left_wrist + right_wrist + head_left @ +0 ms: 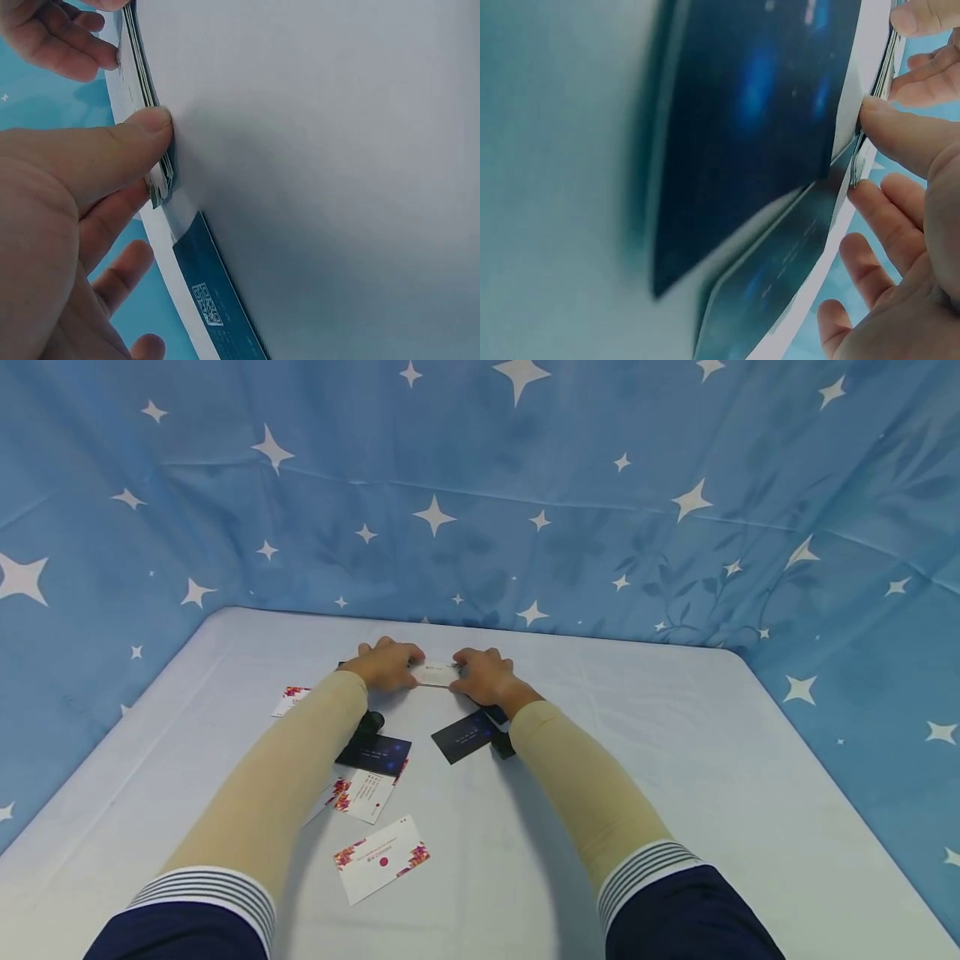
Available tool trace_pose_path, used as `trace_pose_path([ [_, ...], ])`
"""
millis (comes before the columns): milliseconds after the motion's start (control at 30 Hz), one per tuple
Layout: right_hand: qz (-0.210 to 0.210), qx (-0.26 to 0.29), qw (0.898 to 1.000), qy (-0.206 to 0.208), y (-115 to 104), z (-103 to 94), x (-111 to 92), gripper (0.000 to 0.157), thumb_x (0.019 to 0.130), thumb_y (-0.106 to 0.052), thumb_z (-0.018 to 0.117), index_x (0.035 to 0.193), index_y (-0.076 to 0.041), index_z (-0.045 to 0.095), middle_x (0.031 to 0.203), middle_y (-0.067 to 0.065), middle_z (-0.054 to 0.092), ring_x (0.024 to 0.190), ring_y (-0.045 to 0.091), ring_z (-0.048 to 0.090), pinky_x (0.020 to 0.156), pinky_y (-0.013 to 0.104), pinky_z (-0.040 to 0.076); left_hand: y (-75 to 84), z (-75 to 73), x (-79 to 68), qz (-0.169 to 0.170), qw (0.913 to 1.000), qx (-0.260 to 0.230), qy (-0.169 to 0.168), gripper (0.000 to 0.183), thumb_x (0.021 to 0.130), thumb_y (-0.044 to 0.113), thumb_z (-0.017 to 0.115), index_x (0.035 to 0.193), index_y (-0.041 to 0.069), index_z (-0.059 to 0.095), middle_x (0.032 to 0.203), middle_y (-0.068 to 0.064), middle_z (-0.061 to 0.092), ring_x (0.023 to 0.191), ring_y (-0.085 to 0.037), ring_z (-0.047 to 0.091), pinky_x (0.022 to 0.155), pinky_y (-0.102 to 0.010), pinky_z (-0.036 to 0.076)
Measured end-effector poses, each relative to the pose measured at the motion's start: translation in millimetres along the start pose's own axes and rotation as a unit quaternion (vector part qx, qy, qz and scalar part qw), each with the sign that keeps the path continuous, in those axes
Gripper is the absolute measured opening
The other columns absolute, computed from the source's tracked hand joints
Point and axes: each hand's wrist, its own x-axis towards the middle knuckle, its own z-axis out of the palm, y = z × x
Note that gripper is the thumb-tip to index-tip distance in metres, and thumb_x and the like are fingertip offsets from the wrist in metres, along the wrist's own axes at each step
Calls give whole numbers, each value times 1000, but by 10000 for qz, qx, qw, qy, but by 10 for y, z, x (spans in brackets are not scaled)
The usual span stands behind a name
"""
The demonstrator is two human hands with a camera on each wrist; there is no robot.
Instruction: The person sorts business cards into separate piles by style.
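Observation:
Near the far side of the table, a small stack of business cards (435, 674) with a white top card lies between the two hands. My left hand (385, 666) pinches its left end, thumb on the near edge in the left wrist view. At the other end my right hand (486, 677) pinches the same stack between thumb and fingers. In the left wrist view a dark blue card with a QR code (225, 300) lies beside the left hand. Dark cards (742, 142) lie close to the right hand in the right wrist view.
On the white table (675, 793) a dark card (463, 737) lies near the right forearm and another dark card (378, 753) beside the left forearm. White cards with red flowery corners include one in front (382, 862) and one farther left (289, 699). A blue star-patterned curtain (480, 468) hangs behind.

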Motion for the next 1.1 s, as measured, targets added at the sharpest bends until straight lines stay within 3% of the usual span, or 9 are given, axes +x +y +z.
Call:
trace_pose_path([
  [333,87,128,9998,144,22,1,-60,61,95,-40,67,149,-17,50,142,7,54,128,32,43,105,55,30,32,-25,-30,-286,9994,-157,-74,60,93,27,70,149,21,49,147,-19,39,119,-42,30,94,-64,32],
  [567,0,273,9989,382,186,-90,-273,60,96,-40,67,148,-15,51,144,7,53,132,33,41,107,55,28,205,13,-14,357,9994,-8,26,62,91,28,75,148,18,50,144,-11,47,133,-31,31,101,-55,20],
  [700,-12,187,9991,373,324,-107,-463,61,95,-40,68,147,-13,52,143,8,54,131,34,43,106,55,29,389,86,-24,584,9982,-20,90,61,91,28,76,147,21,52,143,-11,47,132,-29,31,100,-52,21],
  [900,184,-33,9994,297,449,-98,-694,67,90,-45,72,145,-11,53,136,8,59,121,33,49,100,52,34,633,191,20,826,9965,0,151,62,90,26,78,146,23,53,143,-9,47,133,-27,32,99,-51,20],
  [1100,255,-58,9995,179,553,-54,-784,73,86,-49,75,144,-10,54,133,7,61,113,30,50,95,49,35,756,296,84,844,9963,144,-21,60,90,30,77,145,24,54,143,-10,47,130,-27,33,98,-51,20],
])
